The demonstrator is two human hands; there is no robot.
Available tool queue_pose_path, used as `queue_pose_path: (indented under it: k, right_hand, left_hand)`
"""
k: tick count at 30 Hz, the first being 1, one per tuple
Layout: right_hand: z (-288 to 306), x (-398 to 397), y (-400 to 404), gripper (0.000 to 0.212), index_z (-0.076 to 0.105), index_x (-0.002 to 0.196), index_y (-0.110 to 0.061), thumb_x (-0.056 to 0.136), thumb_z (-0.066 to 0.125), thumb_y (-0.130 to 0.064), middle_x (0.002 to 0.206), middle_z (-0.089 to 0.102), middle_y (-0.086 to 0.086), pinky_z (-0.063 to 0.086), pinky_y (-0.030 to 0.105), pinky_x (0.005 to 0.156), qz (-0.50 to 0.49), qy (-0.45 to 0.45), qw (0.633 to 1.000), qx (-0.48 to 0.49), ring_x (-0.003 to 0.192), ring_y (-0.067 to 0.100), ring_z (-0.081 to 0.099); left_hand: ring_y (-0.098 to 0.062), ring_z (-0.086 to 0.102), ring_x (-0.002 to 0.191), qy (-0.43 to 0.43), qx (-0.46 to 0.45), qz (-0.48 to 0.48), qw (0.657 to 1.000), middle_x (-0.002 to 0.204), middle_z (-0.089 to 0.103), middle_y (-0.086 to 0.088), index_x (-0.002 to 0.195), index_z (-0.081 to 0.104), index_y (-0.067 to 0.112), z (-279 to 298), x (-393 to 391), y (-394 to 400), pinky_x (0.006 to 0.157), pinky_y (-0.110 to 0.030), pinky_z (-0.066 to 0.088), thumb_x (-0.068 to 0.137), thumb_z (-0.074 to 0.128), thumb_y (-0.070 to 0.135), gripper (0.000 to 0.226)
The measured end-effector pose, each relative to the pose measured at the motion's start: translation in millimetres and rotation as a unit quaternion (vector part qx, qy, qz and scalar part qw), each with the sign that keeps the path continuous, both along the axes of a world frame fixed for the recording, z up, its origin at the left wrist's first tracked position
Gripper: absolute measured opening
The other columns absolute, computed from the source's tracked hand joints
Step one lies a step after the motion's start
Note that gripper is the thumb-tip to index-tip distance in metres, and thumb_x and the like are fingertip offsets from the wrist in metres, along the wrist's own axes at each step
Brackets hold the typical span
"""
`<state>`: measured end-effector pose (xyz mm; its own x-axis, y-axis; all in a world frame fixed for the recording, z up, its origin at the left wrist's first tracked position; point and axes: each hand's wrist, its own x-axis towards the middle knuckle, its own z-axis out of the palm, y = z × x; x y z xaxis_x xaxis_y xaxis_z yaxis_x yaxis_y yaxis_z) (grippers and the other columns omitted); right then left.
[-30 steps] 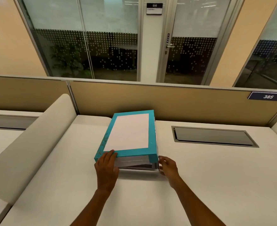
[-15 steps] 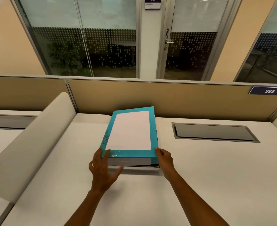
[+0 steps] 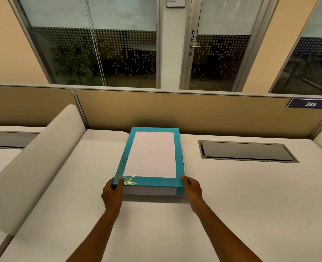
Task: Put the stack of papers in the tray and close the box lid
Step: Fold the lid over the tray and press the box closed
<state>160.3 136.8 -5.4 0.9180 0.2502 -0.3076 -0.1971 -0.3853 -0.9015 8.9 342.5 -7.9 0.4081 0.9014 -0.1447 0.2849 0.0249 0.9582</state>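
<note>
A teal box lid (image 3: 150, 156) with a white panel and gold leaf print lies flat over the box on the white desk (image 3: 232, 205). Below its near edge shows the pale front wall of the box (image 3: 149, 191). The papers and tray inside are hidden by the lid. My left hand (image 3: 112, 193) grips the lid's near left corner, thumb on top. My right hand (image 3: 191, 190) holds the near right corner the same way.
A grey cable hatch (image 3: 247, 152) is set in the desk right of the box. A rounded beige divider (image 3: 33, 167) runs along the left. A tan partition (image 3: 175, 112) with a "385" sign (image 3: 310, 104) closes the back, with glass doors beyond.
The lid came down from a tilted, skewed position to lie flat and square on the box. Both hands shifted to grip its near corners.
</note>
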Motion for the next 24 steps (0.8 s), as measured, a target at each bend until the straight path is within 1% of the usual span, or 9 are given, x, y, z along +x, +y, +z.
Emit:
queue_pose_path:
  k: [2,5,9,12,15,17,19,21,24]
  right_hand:
    - [-2,0,-1,0.036,0.057,0.117,-0.009,0.098,0.049,-0.038,0.117,0.064,0.014,0.052,0.021,0.064,0.005,-0.003,1.0,-0.011,0.094,0.017,0.059]
    - [-3,3,2,0.051,0.042,0.141,-0.011,0.098,0.049,-0.037,0.134,0.055,0.013,0.056,0.035,0.087,0.013,-0.004,0.999,-0.047,0.114,0.025,0.058]
    - [-3,13,11,0.065,0.022,0.152,-0.016,0.097,0.048,-0.04,0.152,0.034,0.012,0.046,0.042,0.106,0.069,-0.113,0.977,-0.165,0.137,0.028,0.041]
    - [-4,21,22,0.072,0.009,0.155,-0.02,0.097,0.039,-0.05,0.163,0.01,0.005,0.029,0.042,0.118,0.16,-0.191,0.935,-0.252,0.147,0.027,0.022]
    - [-7,31,35,0.075,0.001,0.155,-0.021,0.096,0.03,-0.058,0.164,-0.008,0.003,0.01,0.045,0.123,0.235,-0.219,0.887,-0.331,0.152,0.027,0.003]
    - [-7,40,45,0.078,-0.003,0.155,-0.021,0.095,0.026,-0.061,0.163,-0.015,0.004,0.002,0.048,0.122,0.265,-0.226,0.863,-0.365,0.152,0.028,-0.007]
    - [-8,49,52,0.081,-0.005,0.155,-0.021,0.094,0.024,-0.065,0.163,-0.017,0.004,-0.002,0.049,0.121,0.282,-0.24,0.844,-0.388,0.151,0.028,-0.012]
    - [-9,56,59,0.083,-0.006,0.154,-0.022,0.092,0.023,-0.068,0.163,-0.017,0.004,-0.003,0.049,0.121,0.287,-0.245,0.838,-0.393,0.151,0.028,-0.014]
    - [-11,61,69,0.086,-0.005,0.154,-0.023,0.089,0.022,-0.072,0.163,-0.017,0.003,-0.001,0.049,0.121,0.276,-0.247,0.845,-0.386,0.151,0.027,-0.013]
  left_hand:
    - [-0.027,0.064,0.093,0.006,0.001,0.002,1.0,0.115,0.068,-0.017,0.127,0.058,0.006,-3,1,2,0.081,-0.041,0.058,0.092,0.061,0.03,0.042]
    - [-0.03,0.067,0.096,0.013,0.009,-0.002,1.0,0.116,0.068,-0.019,0.126,0.059,0.004,-3,5,10,0.078,-0.037,0.058,0.088,0.068,0.028,0.045]
    - [-0.036,0.066,0.11,0.073,0.078,-0.074,0.992,0.132,0.061,-0.018,0.139,0.05,0.006,6,20,27,0.084,-0.046,0.059,0.085,0.073,0.021,0.061]
    - [-0.034,0.054,0.129,0.15,0.182,-0.187,0.954,0.147,0.049,-0.014,0.143,0.045,0.008,11,37,39,0.1,-0.044,0.051,0.088,0.068,0.024,0.061]
    - [-0.03,0.027,0.148,0.24,0.248,-0.286,0.894,0.162,0.024,-0.009,0.149,0.037,0.015,12,53,47,0.118,-0.041,0.031,0.096,0.055,0.033,0.059]
    - [-0.033,0.01,0.152,0.308,0.281,-0.336,0.845,0.165,0.012,-0.006,0.151,0.03,0.02,10,62,52,0.122,-0.044,0.022,0.099,0.045,0.04,0.058]
    - [-0.035,0.002,0.152,0.354,0.305,-0.362,0.807,0.166,0.005,-0.005,0.154,0.023,0.024,8,69,55,0.122,-0.047,0.019,0.099,0.038,0.047,0.061]
    - [-0.034,-0.002,0.153,0.373,0.312,-0.372,0.791,0.166,0.0,-0.004,0.155,0.016,0.027,4,74,58,0.122,-0.049,0.018,0.098,0.035,0.054,0.066]
    - [-0.032,-0.005,0.153,0.373,0.315,-0.369,0.791,0.166,-0.005,-0.003,0.155,0.011,0.03,-4,80,62,0.121,-0.052,0.014,0.093,0.036,0.063,0.075]
